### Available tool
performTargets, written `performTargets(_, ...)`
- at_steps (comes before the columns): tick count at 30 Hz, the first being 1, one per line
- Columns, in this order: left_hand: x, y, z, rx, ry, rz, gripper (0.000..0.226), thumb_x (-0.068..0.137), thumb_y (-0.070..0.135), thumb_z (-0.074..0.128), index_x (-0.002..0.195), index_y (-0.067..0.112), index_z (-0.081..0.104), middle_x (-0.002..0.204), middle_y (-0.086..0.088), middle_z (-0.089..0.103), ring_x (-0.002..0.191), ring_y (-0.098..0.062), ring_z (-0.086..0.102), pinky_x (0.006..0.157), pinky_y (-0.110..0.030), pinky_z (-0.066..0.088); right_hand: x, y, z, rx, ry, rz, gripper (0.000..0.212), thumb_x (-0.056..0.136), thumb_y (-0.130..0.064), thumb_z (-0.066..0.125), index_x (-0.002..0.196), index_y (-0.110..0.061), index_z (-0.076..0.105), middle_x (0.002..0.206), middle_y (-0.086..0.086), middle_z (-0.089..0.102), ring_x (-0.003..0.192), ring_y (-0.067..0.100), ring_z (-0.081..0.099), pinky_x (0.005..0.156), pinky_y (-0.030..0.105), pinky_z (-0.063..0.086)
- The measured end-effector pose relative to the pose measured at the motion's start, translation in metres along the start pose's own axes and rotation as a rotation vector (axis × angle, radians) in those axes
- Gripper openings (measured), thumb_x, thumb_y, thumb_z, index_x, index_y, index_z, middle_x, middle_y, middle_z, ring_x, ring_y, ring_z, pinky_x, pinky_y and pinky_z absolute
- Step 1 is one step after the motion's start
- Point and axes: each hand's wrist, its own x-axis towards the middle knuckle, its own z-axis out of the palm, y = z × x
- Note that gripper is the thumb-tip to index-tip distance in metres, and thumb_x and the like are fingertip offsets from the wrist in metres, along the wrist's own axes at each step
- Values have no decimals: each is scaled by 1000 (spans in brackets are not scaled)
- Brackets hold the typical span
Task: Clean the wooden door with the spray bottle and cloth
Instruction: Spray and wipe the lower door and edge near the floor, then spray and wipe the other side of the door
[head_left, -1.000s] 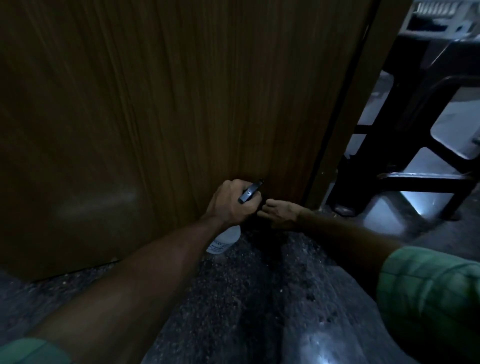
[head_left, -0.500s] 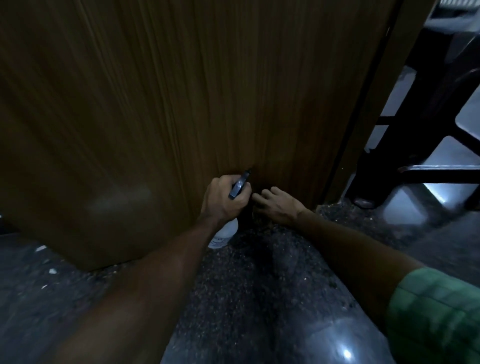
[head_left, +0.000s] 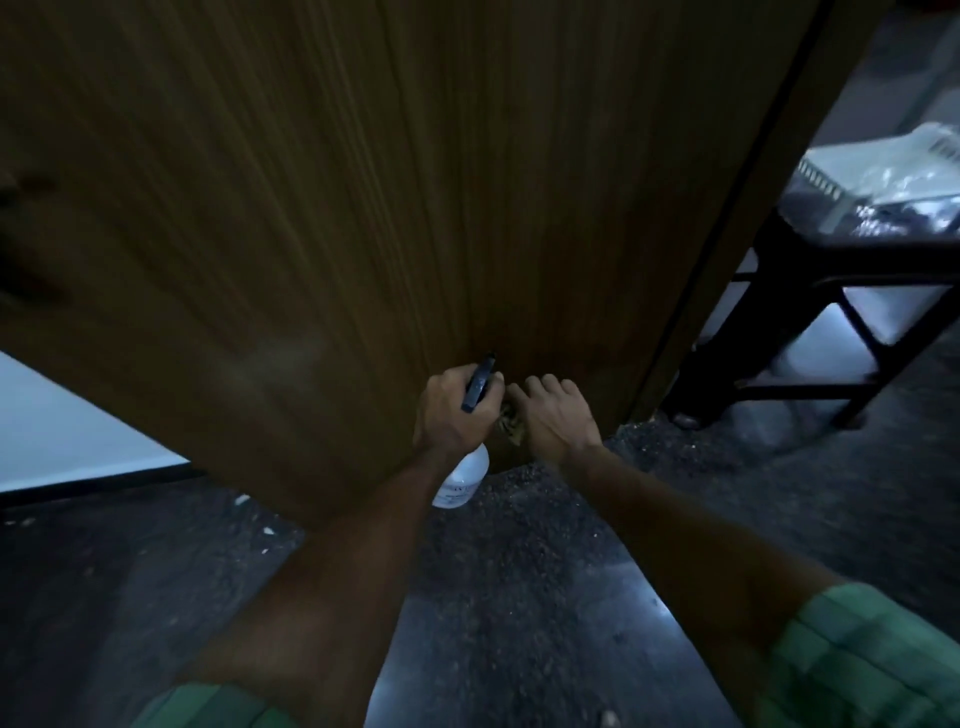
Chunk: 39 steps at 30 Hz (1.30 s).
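Left hand (head_left: 451, 410) fisted (gripping); right hand (head_left: 558, 415) fingers curled; both arms outstretched.

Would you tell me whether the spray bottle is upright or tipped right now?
Tipped: the spray bottle, gripped by the left hand, leans its dark nozzle toward the wooden door.

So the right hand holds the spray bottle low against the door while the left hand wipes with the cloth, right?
Not quite: the hands are swapped. In the head view the left hand holds the spray bottle low against the door, while the right hand wipes with the cloth.
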Motion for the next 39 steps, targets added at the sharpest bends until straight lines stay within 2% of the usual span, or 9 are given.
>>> performTargets(5,-10,110,-126,-36,-3,-37,39,97,46,57,67,22,53,59,5,57,57,-24,61,54,-34,42,-32,-22,-176,197,-48,156,54,89,-25,69,135,-19,41,125,6,53,112,27,58,90,41,54)
performTargets(11,-15,230,-281,-88,-18,-43,40,98,49,57,69,21,57,58,4,58,54,-18,59,52,-33,42,-55,-58,-380,333,-41,224,68,85,-28,75,139,-21,35,130,5,48,116,27,56,88,41,56)
performTargets(17,-33,277,-385,-96,56,-67,42,102,38,64,65,21,54,53,4,54,47,-14,52,48,-30,33,-55,-100,-495,366,-3,209,66,85,-29,75,138,-23,36,129,5,49,117,28,56,87,40,55)
performTargets(21,-54,268,-438,-136,157,-84,41,103,35,64,66,21,55,53,2,54,45,-15,50,48,-30,35,-38,-143,-540,364,53,148,65,90,-31,72,144,-22,37,135,7,50,120,28,55,91,42,55)
performTargets(24,-70,257,-468,-162,234,-137,36,102,28,69,68,24,58,54,8,54,47,-8,52,50,-25,35,-22,-179,-556,337,132,85,57,90,-37,71,138,-22,45,131,5,53,119,25,54,95,41,52)
performTargets(28,-77,231,-503,-165,352,-200,24,100,29,72,81,14,69,64,10,62,58,-9,60,56,-19,41,2,-223,-562,315,197,2,49,90,-39,68,133,-22,52,126,1,56,116,23,49,98,40,45)
performTargets(32,-83,207,-527,-185,474,-240,24,97,40,67,95,17,71,80,1,70,75,-24,69,64,-30,52,26,-252,-569,331,247,-87,47,90,-25,63,137,-21,54,126,1,60,117,24,48,99,40,41)
performTargets(36,-78,188,-553,-98,534,-231,30,94,48,63,102,20,68,91,4,67,81,-13,65,69,-28,51,58,-279,-578,438,275,-153,37,89,-21,62,126,-18,59,118,3,62,110,26,56,95,40,44)
performTargets(39,-68,176,-571,-96,558,-255,17,100,34,68,109,20,67,98,5,66,84,-5,64,71,-21,49,80,-299,-579,479,179,-174,37,89,-24,66,124,-18,57,120,4,59,111,26,57,95,39,45)
